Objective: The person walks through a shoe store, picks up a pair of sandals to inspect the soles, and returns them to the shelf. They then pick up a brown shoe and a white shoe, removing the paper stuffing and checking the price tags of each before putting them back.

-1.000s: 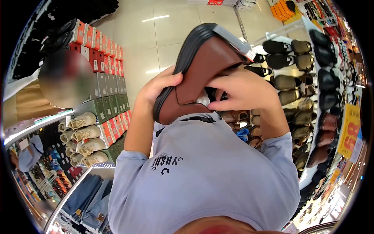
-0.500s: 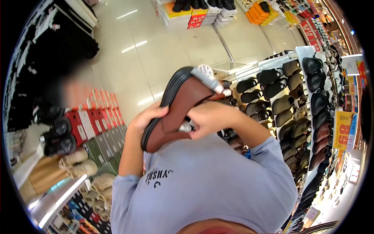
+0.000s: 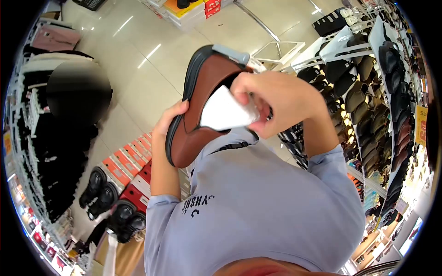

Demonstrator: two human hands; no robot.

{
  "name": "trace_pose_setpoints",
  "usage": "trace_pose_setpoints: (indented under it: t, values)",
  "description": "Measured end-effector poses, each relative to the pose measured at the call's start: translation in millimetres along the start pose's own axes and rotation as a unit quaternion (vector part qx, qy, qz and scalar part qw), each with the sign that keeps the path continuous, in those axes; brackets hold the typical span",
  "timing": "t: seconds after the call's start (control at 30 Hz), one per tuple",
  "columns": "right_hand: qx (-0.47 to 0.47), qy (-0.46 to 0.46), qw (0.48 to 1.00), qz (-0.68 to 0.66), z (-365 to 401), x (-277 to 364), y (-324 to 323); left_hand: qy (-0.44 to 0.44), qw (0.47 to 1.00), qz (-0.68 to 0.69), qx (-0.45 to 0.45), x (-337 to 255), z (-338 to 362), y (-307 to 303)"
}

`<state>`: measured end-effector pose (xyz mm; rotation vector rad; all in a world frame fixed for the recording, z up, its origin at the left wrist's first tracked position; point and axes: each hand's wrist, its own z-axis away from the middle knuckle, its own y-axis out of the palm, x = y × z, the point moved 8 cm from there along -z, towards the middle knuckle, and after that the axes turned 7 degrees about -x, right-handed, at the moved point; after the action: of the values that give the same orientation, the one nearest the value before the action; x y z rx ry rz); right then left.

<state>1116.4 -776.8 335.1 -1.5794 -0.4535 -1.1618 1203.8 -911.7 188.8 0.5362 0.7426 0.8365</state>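
Observation:
My left hand (image 3: 171,118) grips a brown shoe (image 3: 186,142) with a thick black sole from its outer side, thumb on the sole edge. The shoe is tilted, its opening facing right. In that opening sits white paper (image 3: 224,110), and my right hand (image 3: 281,101) has its fingers closed on the paper's right end. A grey band (image 3: 232,54) lies across the upper end of the shoe; what it is exactly, I cannot make out.
Racks of shoes (image 3: 361,101) stand close on the right. At left are dark hanging clothes (image 3: 50,175), orange-and-white shoeboxes (image 3: 122,161) and black shoes (image 3: 103,193). A tiled floor (image 3: 138,87) lies beyond my hands.
My right hand has moved up and outward from the shoe's opening, and much more white paper shows. The shoe has shifted slightly up, and my view has turned.

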Motion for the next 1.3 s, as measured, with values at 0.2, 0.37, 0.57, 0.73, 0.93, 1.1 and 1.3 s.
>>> trace_pose_setpoints:
  t: [0.2,0.37,0.57,0.73,0.93,1.1,1.3]
  values:
    - [-0.144,-0.064,0.985,0.067,-33.6,-16.5,-104.8,0.002,1.000,0.000,0.030,-86.9,-73.4,43.1]
    - [-0.309,-0.154,0.937,-0.044,-46.7,-61.6,-211.6,0.081,0.992,-0.005,0.098,-157.8,-130.8,90.9]
    - [-0.389,-0.060,0.896,-0.208,-75.0,-165.8,-274.7,0.355,0.895,-0.208,0.170,-247.1,-186.8,138.4]
    - [-0.524,0.027,0.808,-0.266,-51.0,-230.0,-308.5,0.385,0.910,-0.113,0.107,-294.6,-232.2,205.3]
    - [-0.661,0.066,0.640,-0.387,-20.7,-298.9,-330.6,0.575,0.740,-0.275,0.216,-312.3,-282.2,283.3]
    - [-0.690,0.101,0.590,-0.408,-49.5,-335.1,-368.1,0.486,0.795,-0.318,0.174,-331.1,-347.2,328.0]
    - [-0.680,0.046,0.580,-0.446,-83.2,-373.6,-438.2,0.593,0.588,-0.516,0.190,-376.5,-412.0,450.1]
